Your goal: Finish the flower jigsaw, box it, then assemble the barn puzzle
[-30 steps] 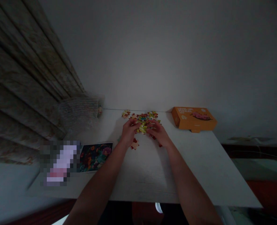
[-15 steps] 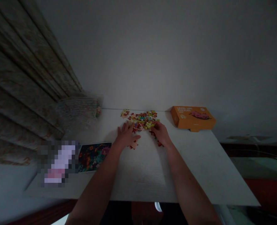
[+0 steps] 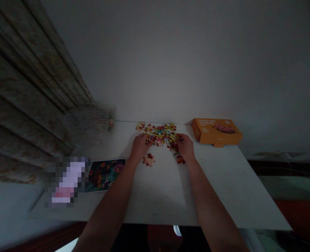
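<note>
Colourful jigsaw puzzle pieces lie in a loose heap near the back of the white table. My left hand is at the heap's left edge, thumb and fingers curled around a puzzle piece. At the right edge, my right hand has its fingers bent in, closed on a dark puzzle piece. A joined pink and brown cluster lies in front of my left hand. Dark red and green pieces lie under and beside my right wrist.
An orange puzzle box stands at the back right against the wall. A dark floral picture sheet lies at left, beside a blurred-out object. Clear bubble wrap sits at back left, near the curtain.
My left hand has gone from spread fingers to curled ones. My right hand has shifted slightly right, away from the yellow-green pieces it was touching.
</note>
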The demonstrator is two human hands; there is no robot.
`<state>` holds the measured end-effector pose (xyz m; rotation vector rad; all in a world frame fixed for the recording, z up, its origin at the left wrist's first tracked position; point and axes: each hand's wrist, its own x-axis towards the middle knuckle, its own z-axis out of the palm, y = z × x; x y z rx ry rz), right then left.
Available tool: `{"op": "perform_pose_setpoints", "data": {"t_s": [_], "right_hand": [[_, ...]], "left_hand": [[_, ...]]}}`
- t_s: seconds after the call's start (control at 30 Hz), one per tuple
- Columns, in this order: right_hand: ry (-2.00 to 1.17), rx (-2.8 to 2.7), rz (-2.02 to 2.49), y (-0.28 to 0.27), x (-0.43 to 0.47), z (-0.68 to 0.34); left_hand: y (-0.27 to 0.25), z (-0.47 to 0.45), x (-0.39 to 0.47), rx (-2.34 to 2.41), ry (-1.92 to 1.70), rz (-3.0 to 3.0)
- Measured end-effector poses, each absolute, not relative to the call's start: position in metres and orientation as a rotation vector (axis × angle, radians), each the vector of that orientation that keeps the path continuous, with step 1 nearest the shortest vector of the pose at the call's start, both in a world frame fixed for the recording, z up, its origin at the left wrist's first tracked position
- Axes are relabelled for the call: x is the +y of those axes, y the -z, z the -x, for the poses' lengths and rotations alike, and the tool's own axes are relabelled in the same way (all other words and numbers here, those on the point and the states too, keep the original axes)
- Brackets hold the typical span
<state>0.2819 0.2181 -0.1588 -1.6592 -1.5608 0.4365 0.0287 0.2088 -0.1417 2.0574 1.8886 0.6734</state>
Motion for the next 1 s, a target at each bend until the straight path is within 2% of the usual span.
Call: {"op": "perform_pose_setpoints", "data": {"t_s": [0.3, 0.57, 0.83, 1.0], "right_hand": [[-0.341, -1.600, 1.692, 0.159, 0.216, -0.281], [-0.496, -1.722, 1.507, 0.148, 0.209, -0.269], [-0.572, -1.808, 1.469, 0.146, 0.205, -0.258], [-0.496, -1.977, 1.396, 0.144, 0.199, -0.244]], "left_hand": [[0.126, -0.020, 0.207, 2.184, -0.623, -1.867], [0.127, -0.052, 0.194, 1.825, -0.502, -2.200], [0.133, -0.057, 0.198, 1.856, -0.595, -2.077], [0.131, -0.057, 0.201, 1.873, -0.695, -1.973]]}}
